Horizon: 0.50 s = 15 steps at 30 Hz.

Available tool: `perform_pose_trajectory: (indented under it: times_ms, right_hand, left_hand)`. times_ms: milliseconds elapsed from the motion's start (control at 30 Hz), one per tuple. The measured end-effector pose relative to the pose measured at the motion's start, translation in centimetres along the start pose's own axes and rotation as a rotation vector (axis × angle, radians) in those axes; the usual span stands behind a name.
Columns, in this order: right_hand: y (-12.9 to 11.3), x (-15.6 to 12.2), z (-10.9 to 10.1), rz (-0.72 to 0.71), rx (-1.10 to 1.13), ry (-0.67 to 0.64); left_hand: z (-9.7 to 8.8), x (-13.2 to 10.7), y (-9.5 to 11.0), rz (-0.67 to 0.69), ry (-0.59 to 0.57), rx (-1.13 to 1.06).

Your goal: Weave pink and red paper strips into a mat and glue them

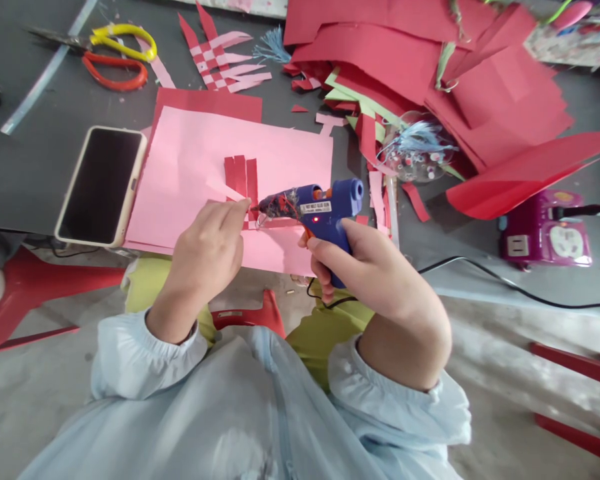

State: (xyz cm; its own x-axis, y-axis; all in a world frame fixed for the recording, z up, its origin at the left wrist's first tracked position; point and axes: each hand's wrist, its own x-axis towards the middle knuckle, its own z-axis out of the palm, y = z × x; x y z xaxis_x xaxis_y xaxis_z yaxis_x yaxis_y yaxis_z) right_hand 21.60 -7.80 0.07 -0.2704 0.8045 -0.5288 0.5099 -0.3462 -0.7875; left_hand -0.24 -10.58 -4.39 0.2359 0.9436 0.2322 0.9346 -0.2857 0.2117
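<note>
My right hand [350, 257] grips a blue hot glue gun [325, 208] by its handle, fingers wrapped around it near the orange trigger. A red light glows on its side. The nozzle points left and meets a small piece of woven red and pink paper strips [237, 177], close to the fingertips of my left hand [213, 240]. With thumb and finger pinched, my left hand holds a paper strip at the edge of this weave; the fingers partly cover it. Beneath lies a large pink paper sheet [190, 153], with a red sheet [210, 100] under it.
A phone [101, 185] lies left of the sheets. Scissors [115, 57] and a clear glue stick [50, 67] are behind it. Another woven paper piece [215, 57] and stacked red paper [380, 60] lie at the back. A purple power socket [545, 230] with a black cord stands right.
</note>
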Motion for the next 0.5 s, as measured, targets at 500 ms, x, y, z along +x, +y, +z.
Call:
perform_pose_trajectory:
  times_ms: [500]
  right_hand:
    - [0.08,-0.02,-0.01,0.005,-0.01,-0.002]
  left_hand:
    - [-0.08,0.04,0.07,0.008,-0.006,-0.012]
